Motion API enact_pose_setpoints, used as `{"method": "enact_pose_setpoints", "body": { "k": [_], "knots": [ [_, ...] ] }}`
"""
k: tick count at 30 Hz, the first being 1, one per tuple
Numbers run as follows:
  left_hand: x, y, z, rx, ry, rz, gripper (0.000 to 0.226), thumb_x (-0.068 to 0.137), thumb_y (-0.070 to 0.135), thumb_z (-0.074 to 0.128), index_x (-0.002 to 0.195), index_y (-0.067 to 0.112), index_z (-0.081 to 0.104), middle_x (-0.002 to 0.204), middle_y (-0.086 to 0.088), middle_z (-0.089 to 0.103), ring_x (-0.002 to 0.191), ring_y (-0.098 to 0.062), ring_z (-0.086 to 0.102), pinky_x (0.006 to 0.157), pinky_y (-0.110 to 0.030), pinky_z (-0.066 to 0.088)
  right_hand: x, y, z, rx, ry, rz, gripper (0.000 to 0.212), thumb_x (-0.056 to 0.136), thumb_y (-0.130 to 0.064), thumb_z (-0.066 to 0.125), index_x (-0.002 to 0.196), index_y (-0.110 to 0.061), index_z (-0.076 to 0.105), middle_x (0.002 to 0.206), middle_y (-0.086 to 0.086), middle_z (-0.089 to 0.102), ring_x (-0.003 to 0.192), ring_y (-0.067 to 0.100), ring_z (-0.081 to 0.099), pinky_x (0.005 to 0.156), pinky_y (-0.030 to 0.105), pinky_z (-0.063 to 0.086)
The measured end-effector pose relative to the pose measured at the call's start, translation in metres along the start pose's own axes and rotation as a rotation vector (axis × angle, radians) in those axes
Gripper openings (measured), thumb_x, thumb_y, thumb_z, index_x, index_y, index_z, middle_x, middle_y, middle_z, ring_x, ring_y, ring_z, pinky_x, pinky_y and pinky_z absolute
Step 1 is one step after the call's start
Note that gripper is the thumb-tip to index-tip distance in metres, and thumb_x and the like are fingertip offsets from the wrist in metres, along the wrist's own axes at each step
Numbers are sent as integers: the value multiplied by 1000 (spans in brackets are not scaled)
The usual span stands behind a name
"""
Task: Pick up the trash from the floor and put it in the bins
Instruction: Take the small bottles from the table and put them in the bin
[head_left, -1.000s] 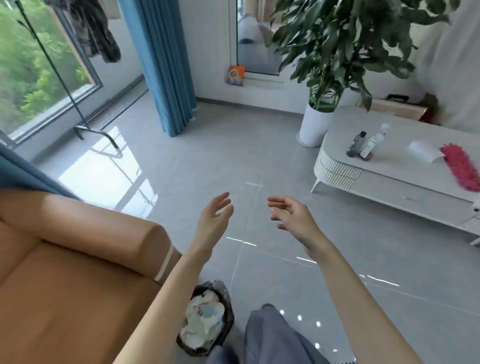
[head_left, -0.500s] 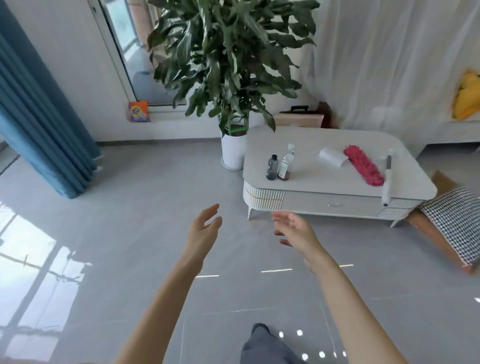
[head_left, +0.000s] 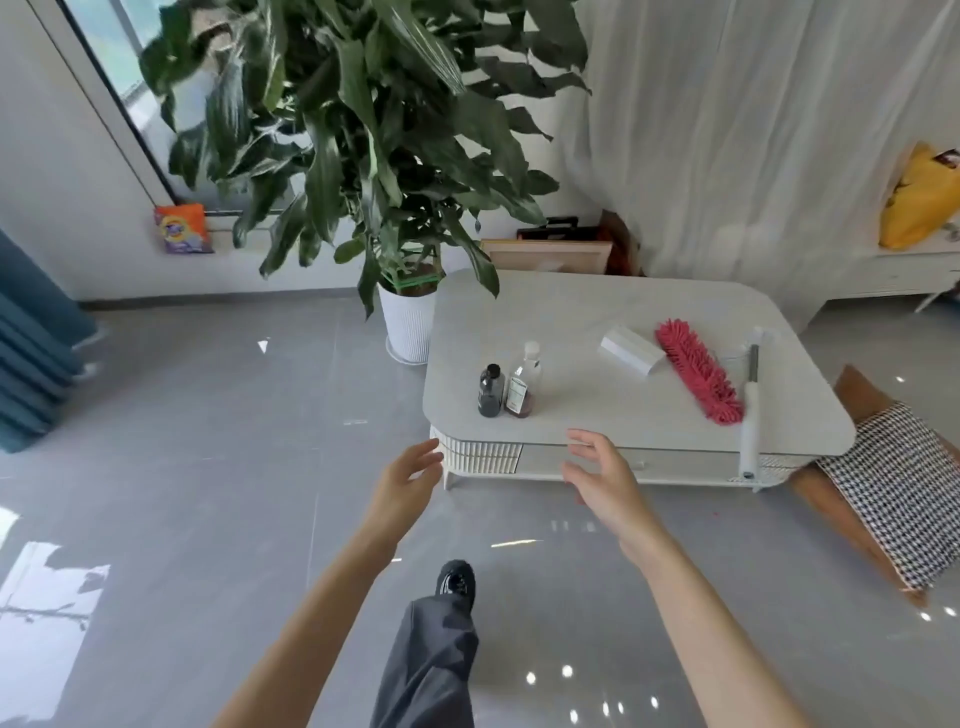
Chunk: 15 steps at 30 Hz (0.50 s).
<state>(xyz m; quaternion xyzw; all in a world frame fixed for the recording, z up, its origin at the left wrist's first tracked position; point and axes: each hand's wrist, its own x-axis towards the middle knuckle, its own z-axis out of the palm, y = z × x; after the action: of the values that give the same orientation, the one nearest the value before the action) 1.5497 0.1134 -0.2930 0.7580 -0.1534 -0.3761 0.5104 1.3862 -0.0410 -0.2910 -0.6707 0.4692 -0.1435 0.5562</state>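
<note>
Floor: a grey glossy tiled floor (head_left: 208, 467) lay flat, with thin joints between its large tiles; window light and small lamp spots were mirrored in it.
Fleck: a tiny red fleck (head_left: 717, 514) lay on the tiles near the right front of a white low table (head_left: 597, 312), too small to identify.
Packet: an orange and purple printed packet (head_left: 182, 228) stood upright on a pale ledge (head_left: 228, 239), off the tiles.

We hold both arms out ahead, our left hand (head_left: 404, 486) and right hand (head_left: 602, 480) apart, palms facing, fingers loosely spread, gripping nothing.
</note>
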Motion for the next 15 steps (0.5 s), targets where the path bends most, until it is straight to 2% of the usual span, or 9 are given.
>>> {"method": "enact_pose_setpoints", "body": {
  "k": [3,6,9,11,15],
  "knots": [
    [64,4,8,11,-16,-39,36,96,11,46,131,21,50,118,2,59,112,-19,56,93,-29,43,64,-4,-3,-72,0,15,37,91,-13,55,124,-28,49,128,-5,51,114,13,52,100,41,44],
    [131,10,16,15,-22,-93,36,95,10,48,130,18,51,116,-1,59,105,-18,55,91,-29,42,129,-12,-3,-151,9,26,39,91,-11,55,127,-22,48,133,0,48,105,16,51,95,33,42],
    [196,20,28,53,-14,-133,36,94,10,50,129,17,52,122,-6,60,99,-17,55,86,-26,41,188,-21,-3,-262,-24,64,46,89,-12,55,133,-22,45,137,4,46,114,23,55,91,30,40],
    [247,27,39,105,-5,-167,38,93,12,51,130,18,52,126,-7,59,103,-19,57,85,-25,40,234,-27,-4,-315,-57,76,48,89,-13,54,135,-23,44,136,5,45,108,24,57,87,27,39],
    [319,33,62,255,-39,-204,43,92,15,53,134,24,48,132,-5,54,110,-20,56,83,-24,41,303,-35,-3,-418,-150,19,48,89,-9,54,135,-20,44,127,1,45,121,25,47,98,28,34]
  ]
}}
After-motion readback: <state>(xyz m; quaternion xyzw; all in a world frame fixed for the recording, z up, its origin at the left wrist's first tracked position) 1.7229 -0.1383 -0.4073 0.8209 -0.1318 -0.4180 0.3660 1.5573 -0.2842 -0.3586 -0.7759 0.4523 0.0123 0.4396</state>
